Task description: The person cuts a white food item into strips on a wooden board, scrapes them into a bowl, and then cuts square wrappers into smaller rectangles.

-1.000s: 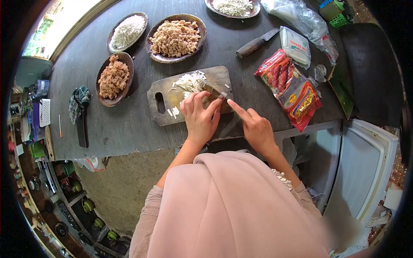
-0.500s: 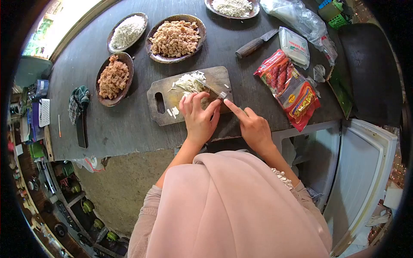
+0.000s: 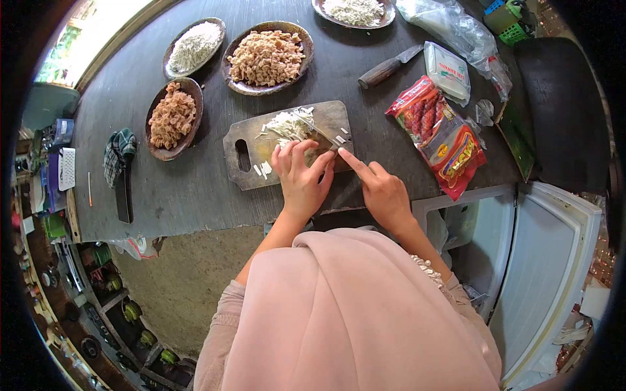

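A wooden cutting board (image 3: 326, 114) with a handle slot lies on the dark table, holding a pile of thin white food strips (image 3: 290, 124) and a few loose pieces. My right hand (image 3: 386, 197) grips a knife (image 3: 317, 129), its index finger stretched toward the blade; the handle is hidden in the palm. The blade slants across the board toward the far left. Close by the blade, my left hand (image 3: 303, 186) rests on the board with curled fingers pressed down. Whatever is beneath those fingers is hidden. Short cut white bits lie by the blade near my right fingertip.
Beyond the board are plates of brown chopped pieces (image 3: 267, 58) and white shreds (image 3: 195, 47). A second knife (image 3: 385, 70), a red sausage packet (image 3: 437, 133) and a white package (image 3: 447, 70) lie right. A fridge door (image 3: 548, 260) stands ajar below; a cloth (image 3: 119, 156) lies left.
The white bits by the blade have separated and now lie apart on the board's right side. The knife has shifted slightly; both hands stay nearly in place.
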`<state>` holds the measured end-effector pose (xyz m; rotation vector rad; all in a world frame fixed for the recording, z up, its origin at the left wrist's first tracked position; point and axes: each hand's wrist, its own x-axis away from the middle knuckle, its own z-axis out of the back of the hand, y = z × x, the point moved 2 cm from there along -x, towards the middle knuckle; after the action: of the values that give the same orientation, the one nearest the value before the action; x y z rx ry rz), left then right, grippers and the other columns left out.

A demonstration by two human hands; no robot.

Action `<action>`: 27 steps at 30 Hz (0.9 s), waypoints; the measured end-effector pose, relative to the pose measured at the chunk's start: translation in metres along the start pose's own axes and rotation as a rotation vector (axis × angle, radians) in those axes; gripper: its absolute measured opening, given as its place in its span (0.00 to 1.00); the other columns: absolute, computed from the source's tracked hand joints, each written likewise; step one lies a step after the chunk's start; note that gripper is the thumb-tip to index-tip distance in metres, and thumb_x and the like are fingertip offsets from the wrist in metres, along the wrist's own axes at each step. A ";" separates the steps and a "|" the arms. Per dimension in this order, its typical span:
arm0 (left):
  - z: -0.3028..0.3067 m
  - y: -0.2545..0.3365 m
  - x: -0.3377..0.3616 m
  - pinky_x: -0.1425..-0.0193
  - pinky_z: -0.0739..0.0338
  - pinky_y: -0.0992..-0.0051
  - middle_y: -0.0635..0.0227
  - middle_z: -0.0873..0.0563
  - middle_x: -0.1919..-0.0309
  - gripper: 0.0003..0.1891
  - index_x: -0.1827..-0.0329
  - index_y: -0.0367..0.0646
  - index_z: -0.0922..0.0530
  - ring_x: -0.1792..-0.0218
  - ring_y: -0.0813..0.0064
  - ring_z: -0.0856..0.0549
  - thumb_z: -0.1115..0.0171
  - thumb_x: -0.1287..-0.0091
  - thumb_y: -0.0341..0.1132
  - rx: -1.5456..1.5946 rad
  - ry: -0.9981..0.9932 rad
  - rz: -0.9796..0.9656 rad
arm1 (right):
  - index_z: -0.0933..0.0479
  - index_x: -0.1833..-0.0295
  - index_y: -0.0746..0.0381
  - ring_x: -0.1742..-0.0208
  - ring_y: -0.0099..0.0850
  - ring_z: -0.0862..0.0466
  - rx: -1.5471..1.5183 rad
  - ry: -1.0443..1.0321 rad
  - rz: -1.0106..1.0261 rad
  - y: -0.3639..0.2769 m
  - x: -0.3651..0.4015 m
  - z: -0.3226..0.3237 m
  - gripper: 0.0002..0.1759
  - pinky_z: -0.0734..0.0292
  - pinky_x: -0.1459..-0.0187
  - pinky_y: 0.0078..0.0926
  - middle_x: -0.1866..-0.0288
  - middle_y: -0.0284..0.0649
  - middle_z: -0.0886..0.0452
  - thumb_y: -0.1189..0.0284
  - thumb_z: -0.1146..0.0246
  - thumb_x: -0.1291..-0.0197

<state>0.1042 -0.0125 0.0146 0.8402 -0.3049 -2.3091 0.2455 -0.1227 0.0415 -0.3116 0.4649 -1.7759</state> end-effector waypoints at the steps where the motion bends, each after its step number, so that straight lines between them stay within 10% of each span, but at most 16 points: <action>1: 0.000 0.001 0.000 0.26 0.43 0.45 0.69 0.22 0.43 0.14 0.55 0.56 0.12 0.34 0.56 0.29 0.24 0.45 0.33 0.002 0.000 -0.003 | 0.36 0.20 0.34 0.72 0.47 0.15 0.001 0.003 -0.003 0.001 -0.001 0.000 0.43 0.16 0.68 0.45 0.68 0.44 0.25 0.80 0.42 0.38; 27: 0.000 -0.001 -0.001 0.26 0.42 0.44 0.69 0.21 0.45 0.13 0.58 0.54 0.13 0.35 0.56 0.28 0.23 0.47 0.32 0.043 0.010 0.006 | 0.33 0.21 0.37 0.70 0.50 0.18 -0.049 -0.040 -0.062 -0.006 0.003 0.002 0.39 0.20 0.65 0.49 0.68 0.46 0.26 0.80 0.41 0.33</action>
<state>0.1040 -0.0113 0.0149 0.8704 -0.3528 -2.2993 0.2400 -0.1249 0.0459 -0.3986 0.4751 -1.8169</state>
